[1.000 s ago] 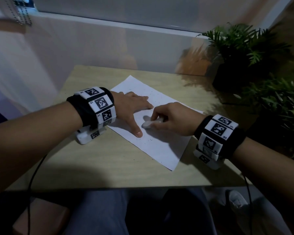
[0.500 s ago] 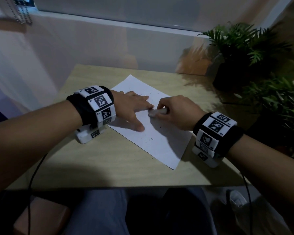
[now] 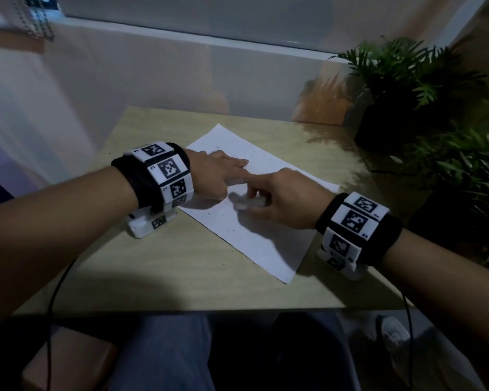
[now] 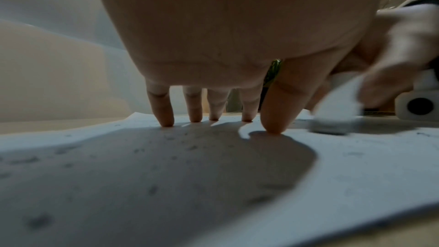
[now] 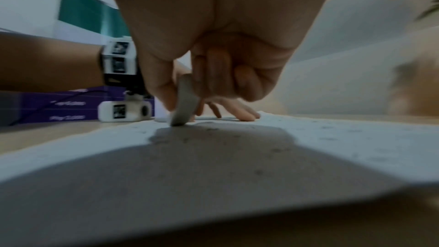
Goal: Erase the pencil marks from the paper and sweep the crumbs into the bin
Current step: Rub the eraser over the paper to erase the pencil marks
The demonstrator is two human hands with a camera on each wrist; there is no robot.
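Note:
A white sheet of paper lies at an angle on the wooden table, dotted with small dark crumbs and faint marks. My left hand lies flat on the sheet's left part, its straight fingertips pressing down on it. My right hand pinches a white eraser between thumb and fingers. The eraser's lower end touches the paper just right of the left thumb. No bin shows in any view.
Potted green plants stand at the table's back right and right side. A pale wall runs behind the table. Purple boxes sit beyond the table's left edge. The table's front edge lies near my lap.
The right hand has rubbed the eraser back and forth: up toward the left fingertips half a second ago, now back down and toward me. The left hand has stayed pressed on the paper.

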